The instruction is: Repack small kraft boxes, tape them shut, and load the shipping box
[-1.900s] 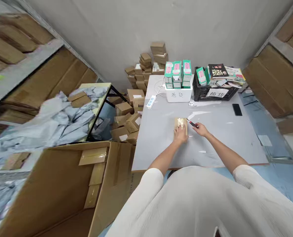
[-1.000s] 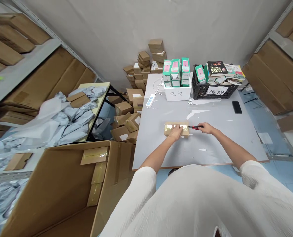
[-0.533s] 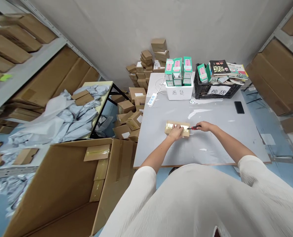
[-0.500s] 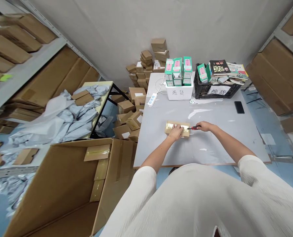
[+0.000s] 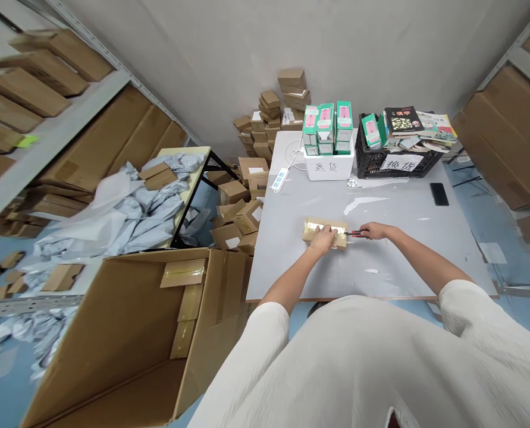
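Observation:
On the grey tabletop lies a small cardboard box [image 5: 309, 230] with shiny clear tape along its top. My left hand [image 5: 323, 239] presses down on it from the near side, fingers bent over the top and holding it in place. In my right hand [image 5: 374, 230] is a slim red-and-black utility knife [image 5: 356, 233], gripped by its handle and pointing left. Its front end is at the right end of the box; the blade itself is too small to make out.
Behind the box stand a white bin [image 5: 329, 167] of green-and-pink cartons and a black crate [image 5: 394, 163] with books. A phone [image 5: 438, 194] lies at the right, a power strip [image 5: 279, 179] at the left. A big open carton [image 5: 229, 297] stands beside the table [image 5: 291, 279].
The knife's front end has drawn slightly right, from over the box top to its right end. My left hand still holds the box. The whole view has shifted a little.

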Demonstrator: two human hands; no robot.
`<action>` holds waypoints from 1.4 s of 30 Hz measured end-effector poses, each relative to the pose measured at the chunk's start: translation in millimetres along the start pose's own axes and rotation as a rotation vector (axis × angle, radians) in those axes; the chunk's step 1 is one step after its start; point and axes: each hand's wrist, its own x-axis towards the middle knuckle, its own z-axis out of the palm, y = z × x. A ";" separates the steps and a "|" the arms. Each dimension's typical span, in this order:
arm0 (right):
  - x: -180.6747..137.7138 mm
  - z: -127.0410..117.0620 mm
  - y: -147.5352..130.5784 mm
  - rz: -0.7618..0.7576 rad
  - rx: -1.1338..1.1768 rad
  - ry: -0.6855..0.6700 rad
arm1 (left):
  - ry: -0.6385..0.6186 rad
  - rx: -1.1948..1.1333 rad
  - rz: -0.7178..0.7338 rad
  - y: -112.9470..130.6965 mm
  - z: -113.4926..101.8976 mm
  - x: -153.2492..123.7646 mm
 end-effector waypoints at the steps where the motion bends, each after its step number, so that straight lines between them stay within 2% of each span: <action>1: -4.4 6.1 1.3 0.002 0.070 -0.012 | 0.000 -0.003 0.000 0.1 0.0 0.1; 4: -15.6 25.2 2.3 -0.005 0.234 -0.027 | -0.006 -0.008 0.009 -0.2 -0.3 -0.7; 7: -19.5 37.8 -1.0 0.018 0.282 0.004 | -0.006 -0.002 0.017 -0.7 -0.3 -2.5; 11: -17.6 43.1 -5.3 0.013 0.295 0.060 | 0.006 0.017 0.016 -0.6 -0.4 -3.7; 15: -22.7 43.3 1.1 0.014 0.281 0.013 | 0.007 0.007 -0.025 1.7 -1.6 -1.3; 21: -37.6 41.3 14.6 0.100 0.422 0.198 | 0.032 -0.065 -0.031 1.9 -4.3 -4.0; 26: -45.7 43.4 14.7 0.115 0.488 0.323 | 0.185 -0.138 -0.117 1.3 -8.5 -1.2; 28: -49.2 44.3 10.3 0.099 0.488 0.358 | 0.211 -0.122 -0.143 1.7 -10.4 5.7; 31: -54.8 46.5 0.2 0.070 0.421 0.379 | 0.184 -0.097 -0.110 1.8 -10.7 17.7; 36: -60.8 55.1 -17.5 -0.053 0.075 0.422 | 0.127 -0.059 -0.055 0.1 -5.6 30.1; 42: -56.3 61.3 -26.8 -0.006 -0.116 0.381 | 0.109 -0.071 -0.060 -0.4 -5.3 30.3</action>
